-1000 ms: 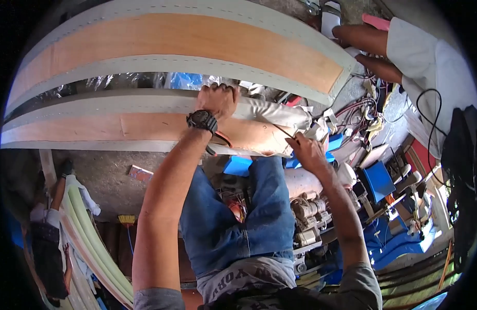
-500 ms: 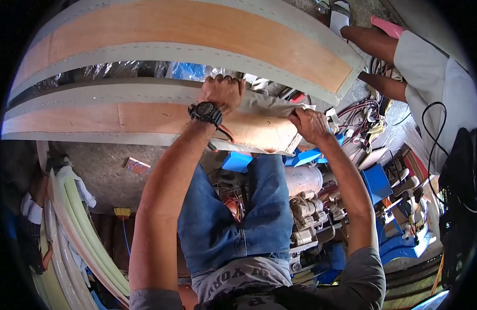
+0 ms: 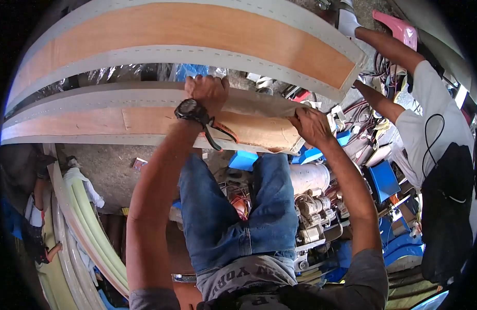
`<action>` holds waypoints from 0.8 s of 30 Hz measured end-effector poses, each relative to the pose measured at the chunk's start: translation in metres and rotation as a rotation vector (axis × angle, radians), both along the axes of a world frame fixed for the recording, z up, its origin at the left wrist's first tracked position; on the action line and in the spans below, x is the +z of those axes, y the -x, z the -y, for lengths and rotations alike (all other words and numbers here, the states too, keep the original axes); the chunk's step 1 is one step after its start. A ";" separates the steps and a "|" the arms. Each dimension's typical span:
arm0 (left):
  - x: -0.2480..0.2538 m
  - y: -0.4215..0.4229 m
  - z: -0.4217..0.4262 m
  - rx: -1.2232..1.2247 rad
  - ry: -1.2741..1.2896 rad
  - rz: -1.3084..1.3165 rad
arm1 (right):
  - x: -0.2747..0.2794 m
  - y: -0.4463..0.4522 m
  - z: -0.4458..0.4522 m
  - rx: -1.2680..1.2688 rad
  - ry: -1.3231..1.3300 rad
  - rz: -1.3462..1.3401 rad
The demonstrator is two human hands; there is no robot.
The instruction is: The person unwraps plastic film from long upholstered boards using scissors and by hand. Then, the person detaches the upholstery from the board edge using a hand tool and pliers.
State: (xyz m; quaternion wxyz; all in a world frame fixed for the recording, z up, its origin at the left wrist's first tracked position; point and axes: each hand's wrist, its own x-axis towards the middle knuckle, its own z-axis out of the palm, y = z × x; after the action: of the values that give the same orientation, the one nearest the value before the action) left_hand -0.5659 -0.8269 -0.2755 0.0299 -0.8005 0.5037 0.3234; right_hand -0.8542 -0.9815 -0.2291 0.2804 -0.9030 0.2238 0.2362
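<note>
A long curved panel (image 3: 156, 123) has a bare wooden underside and grey covering (image 3: 259, 102) folded over its edges. My left hand (image 3: 206, 93), below a black wristwatch, is closed at the panel's far edge. From under its palm stick the black and orange handles of pliers (image 3: 225, 132); their jaws are hidden. At the panel's right end, my right hand (image 3: 313, 126) is closed on the covering near the corner, thumb toward the wood. A second curved panel (image 3: 187, 28), its covering stapled along both edges, lies just beyond.
Another person's legs (image 3: 391, 44) are at upper right, near tangled cables (image 3: 357, 111). Tools and a machine (image 3: 313, 209) crowd the right side. Curved pale strips (image 3: 88, 217) stand at lower left, beside another person's hand (image 3: 53, 253).
My left hand has moved left along the panel's edge, and more of the pliers' handles shows. My right hand stays at the corner. The person at upper right has shifted.
</note>
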 end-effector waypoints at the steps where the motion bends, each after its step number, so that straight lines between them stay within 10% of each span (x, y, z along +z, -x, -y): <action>1: -0.003 0.004 -0.004 -0.005 -0.004 -0.009 | 0.002 -0.002 -0.001 0.038 0.013 -0.017; 10: -0.006 0.002 0.002 -0.041 0.026 -0.039 | 0.100 -0.078 -0.042 -0.161 -0.145 -0.413; 17: 0.004 -0.005 0.012 -0.041 -0.109 -0.102 | 0.020 -0.029 -0.012 -0.115 -0.122 -0.033; 21: -0.006 0.002 0.011 -0.055 -0.030 -0.068 | 0.043 -0.052 -0.042 -0.141 -0.303 -0.563; 24: 0.010 -0.001 0.016 -0.030 -0.145 -0.051 | 0.086 -0.055 -0.075 -0.424 -0.331 -0.463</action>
State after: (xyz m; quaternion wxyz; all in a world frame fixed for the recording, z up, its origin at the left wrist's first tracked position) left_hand -0.5648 -0.8432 -0.2659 0.0797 -0.7802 0.4914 0.3788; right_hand -0.7991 -0.9066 -0.1428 0.4078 -0.7012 0.4226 0.4042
